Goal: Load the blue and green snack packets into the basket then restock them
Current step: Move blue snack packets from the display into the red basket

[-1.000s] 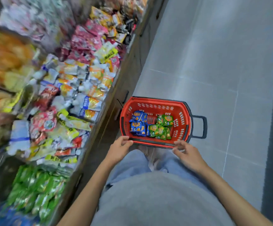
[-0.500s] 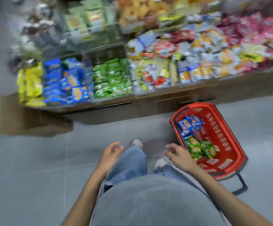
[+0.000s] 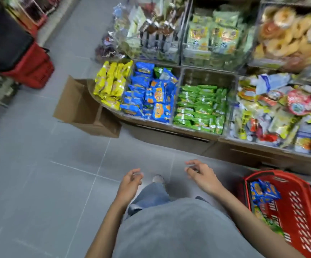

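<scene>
"Are the hands holding anything?"

"No. The left hand [image 3: 130, 183] hangs above the knee, fingers loosely curled round nothing. The right hand [image 3: 203, 175] is likewise empty, fingers spread a little, near the red slotted plastic basket [image 3: 299, 202] but apart from it."

"And the stock?"

"The basket stands on the grey tiled floor [image 3: 39, 183] at the person's right. The shiny blue snack packets [image 3: 264, 189] lie at its shelf end, the green snack packets [image 3: 274, 228] partly behind the forearm."

"Best way on?"

"One colour at a time, I'd say. Lift a few blue ones and lay them flat in the shelf's blue compartment [image 3: 151, 94], then put the greens in the green compartment [image 3: 199, 105] just beside it."
</scene>
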`<state>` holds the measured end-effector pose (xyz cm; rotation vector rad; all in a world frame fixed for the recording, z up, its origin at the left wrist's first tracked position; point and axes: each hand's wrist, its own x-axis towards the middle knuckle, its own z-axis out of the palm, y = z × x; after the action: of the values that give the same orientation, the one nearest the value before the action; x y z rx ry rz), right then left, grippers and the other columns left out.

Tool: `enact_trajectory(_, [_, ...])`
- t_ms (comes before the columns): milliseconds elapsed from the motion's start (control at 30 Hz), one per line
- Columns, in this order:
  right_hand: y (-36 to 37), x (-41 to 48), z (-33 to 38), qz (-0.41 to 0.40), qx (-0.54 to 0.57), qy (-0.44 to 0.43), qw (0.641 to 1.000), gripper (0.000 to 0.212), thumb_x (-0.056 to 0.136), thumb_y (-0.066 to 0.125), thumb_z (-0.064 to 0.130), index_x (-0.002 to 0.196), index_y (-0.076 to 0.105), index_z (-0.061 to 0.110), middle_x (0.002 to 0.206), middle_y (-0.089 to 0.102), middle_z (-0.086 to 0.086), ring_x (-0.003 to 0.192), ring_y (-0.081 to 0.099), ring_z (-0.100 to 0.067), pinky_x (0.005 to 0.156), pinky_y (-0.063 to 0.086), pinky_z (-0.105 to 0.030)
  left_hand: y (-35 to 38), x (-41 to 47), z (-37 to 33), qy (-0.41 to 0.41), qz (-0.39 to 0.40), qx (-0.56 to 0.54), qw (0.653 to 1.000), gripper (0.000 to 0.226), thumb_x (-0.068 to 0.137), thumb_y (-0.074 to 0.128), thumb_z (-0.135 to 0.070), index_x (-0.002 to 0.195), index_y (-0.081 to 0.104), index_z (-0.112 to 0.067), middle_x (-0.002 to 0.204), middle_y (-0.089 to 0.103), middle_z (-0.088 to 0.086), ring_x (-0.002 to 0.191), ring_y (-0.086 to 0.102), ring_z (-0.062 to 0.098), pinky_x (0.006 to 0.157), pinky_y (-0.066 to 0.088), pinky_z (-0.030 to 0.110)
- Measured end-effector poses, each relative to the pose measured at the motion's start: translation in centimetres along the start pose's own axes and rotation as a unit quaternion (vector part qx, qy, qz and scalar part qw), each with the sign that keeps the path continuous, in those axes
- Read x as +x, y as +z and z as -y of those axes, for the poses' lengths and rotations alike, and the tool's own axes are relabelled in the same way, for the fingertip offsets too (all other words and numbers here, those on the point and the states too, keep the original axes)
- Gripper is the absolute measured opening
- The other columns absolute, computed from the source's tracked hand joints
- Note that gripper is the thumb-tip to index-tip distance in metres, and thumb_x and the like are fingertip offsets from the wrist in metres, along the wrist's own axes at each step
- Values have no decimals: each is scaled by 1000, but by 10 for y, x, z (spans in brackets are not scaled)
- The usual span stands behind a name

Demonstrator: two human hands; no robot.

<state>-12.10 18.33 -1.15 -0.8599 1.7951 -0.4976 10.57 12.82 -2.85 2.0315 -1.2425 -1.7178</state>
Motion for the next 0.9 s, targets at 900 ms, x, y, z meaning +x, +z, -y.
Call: enact_trajectory(900, [17,289,119,-31,-573,-47,818,73,84,60,32,140,24,2,132,50,-13,132,36,-32,112,-6,-58,-34,212,-175,13,55,40,998,15,94,55,-22,108,53,-23,99,60,-7,100,58,17,83,47,21])
